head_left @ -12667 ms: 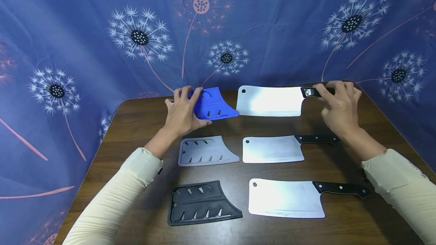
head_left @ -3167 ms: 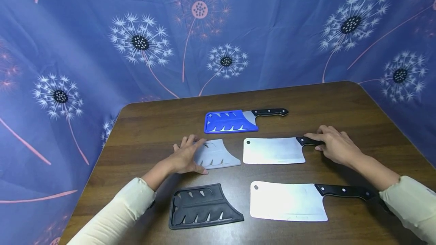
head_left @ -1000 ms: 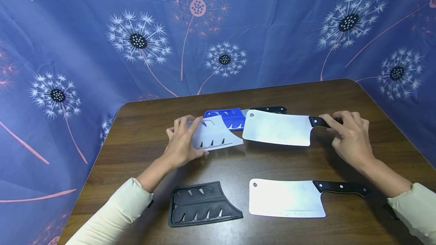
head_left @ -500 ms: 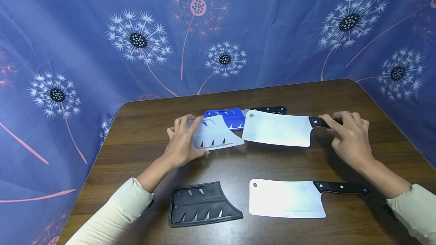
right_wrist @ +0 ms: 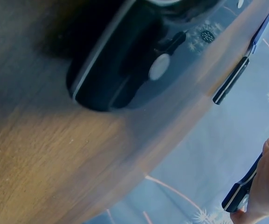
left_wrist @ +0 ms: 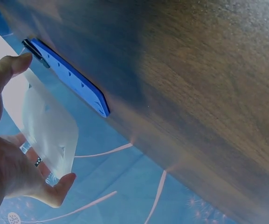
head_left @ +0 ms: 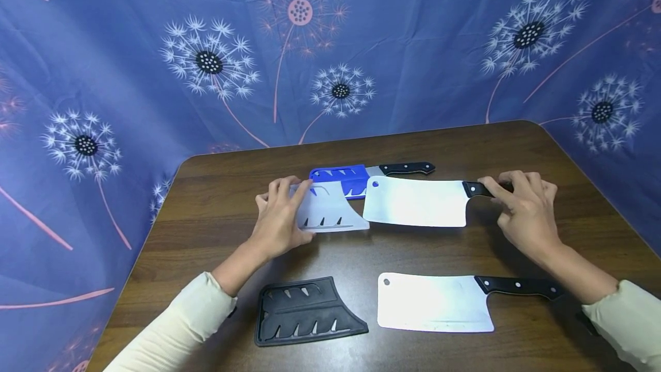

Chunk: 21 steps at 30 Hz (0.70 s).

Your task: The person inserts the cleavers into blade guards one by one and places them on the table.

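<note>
My left hand grips a translucent whitish blade guard at its closed end, thumb below and fingers above, off the table. In my right hand is a cleaver, held by its black handle. The blade's front end meets the guard's pointed corner in the head view; whether it has entered the guard I cannot tell. Behind them lies another cleaver with its blade in a blue guard. Nearer, a black guard lies left of a bare cleaver.
Everything stands on a brown wooden table with rounded back corners. A blue cloth with dandelion prints hangs behind it and at both sides. The near cleaver's handle points right, beneath my right forearm.
Earlier I held the blue guard and its cleaver; they now lie joined at the back. The whitish guard and second cleaver have been lifted. Lately that cleaver shifted slightly left and levelled.
</note>
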Available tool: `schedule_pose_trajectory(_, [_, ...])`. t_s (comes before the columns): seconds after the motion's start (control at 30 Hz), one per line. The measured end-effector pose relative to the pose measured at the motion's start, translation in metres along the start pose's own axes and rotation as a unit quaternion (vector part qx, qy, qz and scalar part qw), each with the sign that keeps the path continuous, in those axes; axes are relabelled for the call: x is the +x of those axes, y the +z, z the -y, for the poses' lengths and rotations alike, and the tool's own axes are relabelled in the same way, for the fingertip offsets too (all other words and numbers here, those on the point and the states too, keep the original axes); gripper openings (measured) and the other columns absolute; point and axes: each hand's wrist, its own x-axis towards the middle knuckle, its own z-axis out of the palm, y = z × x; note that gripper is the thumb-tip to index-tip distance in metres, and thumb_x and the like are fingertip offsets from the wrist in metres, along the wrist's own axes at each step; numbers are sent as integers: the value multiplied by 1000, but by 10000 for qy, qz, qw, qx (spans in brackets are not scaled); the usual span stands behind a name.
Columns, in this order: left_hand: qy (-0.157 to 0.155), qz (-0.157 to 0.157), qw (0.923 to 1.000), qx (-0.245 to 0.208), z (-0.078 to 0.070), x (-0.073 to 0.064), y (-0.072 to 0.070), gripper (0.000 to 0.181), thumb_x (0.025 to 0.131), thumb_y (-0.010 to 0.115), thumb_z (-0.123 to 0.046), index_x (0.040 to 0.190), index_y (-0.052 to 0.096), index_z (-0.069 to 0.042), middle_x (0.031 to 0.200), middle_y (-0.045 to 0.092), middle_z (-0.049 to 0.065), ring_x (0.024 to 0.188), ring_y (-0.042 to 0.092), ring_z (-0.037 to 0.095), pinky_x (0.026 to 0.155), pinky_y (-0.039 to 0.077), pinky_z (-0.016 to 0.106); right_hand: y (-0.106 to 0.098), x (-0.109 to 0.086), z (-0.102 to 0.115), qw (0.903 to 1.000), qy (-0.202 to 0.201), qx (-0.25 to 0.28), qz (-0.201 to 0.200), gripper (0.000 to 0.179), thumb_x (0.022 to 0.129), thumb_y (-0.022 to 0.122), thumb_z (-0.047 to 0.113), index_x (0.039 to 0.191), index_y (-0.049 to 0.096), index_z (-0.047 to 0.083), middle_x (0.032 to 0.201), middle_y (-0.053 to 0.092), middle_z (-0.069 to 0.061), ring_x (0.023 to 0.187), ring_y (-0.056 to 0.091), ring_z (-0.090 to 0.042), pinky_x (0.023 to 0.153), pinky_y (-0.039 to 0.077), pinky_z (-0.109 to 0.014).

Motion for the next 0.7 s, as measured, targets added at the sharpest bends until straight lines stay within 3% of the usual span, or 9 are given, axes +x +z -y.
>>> schedule_pose_trajectory(0.23, [36,67,9997,224,-4,0,1,105,48,91,-34,140,46,-15,131,42,14,120,36,35,80,34,55,0,-1,4,9999,-95,-86,-21,77,56,52,-24,122,62,14,110,50,-23,100,39,-46,86,22,-67])
schedule_pose_trajectory(0.5, [-208,-8,9997,-156,-18,6,2,107,48,91,-37,140,42,-16,128,41,15,117,35,33,72,35,50,5,5,14,9997,-150,-15,-185,65,64,55,-24,122,61,6,106,50,-24,94,41,-42,72,28,-53])
schedule_pose_trajectory(0.7, [-225,-121,9996,112,-16,7,-1,107,48,92,-34,140,43,-16,130,41,15,119,35,37,72,34,55,-2,8,12,9995,-221,-185,-159,75,57,52,-26,122,59,10,108,49,-25,96,40,-45,75,28,-58])
